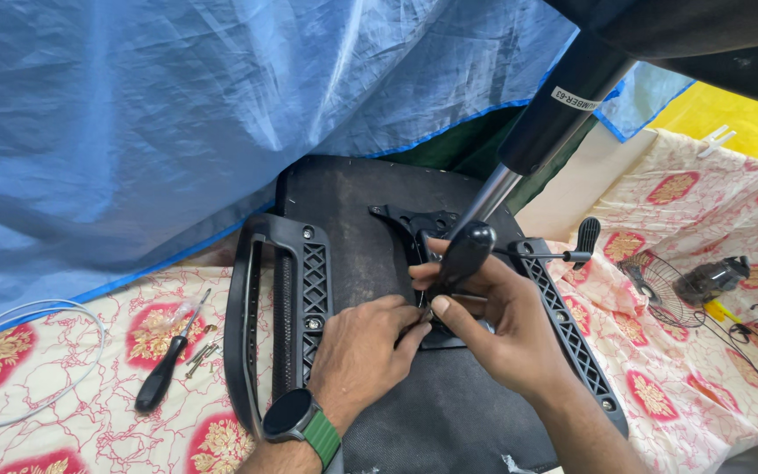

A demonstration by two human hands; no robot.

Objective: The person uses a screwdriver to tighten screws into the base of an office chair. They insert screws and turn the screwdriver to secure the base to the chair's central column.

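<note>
A black lever handle [460, 254] stands over the mechanism plate [414, 230] at the middle of an upturned chair seat [353, 211]. The right hand [502, 320] is closed around that handle, thumb on its lower end. The left hand [363, 347], wearing a watch with a green strap [302, 423], pinches something small just beneath it; what it is cannot be told. Black armrests [278, 307] flank the seat. A screwdriver [164, 369] and loose screws [203, 354] lie on the floral cloth [72, 412], left
</note>
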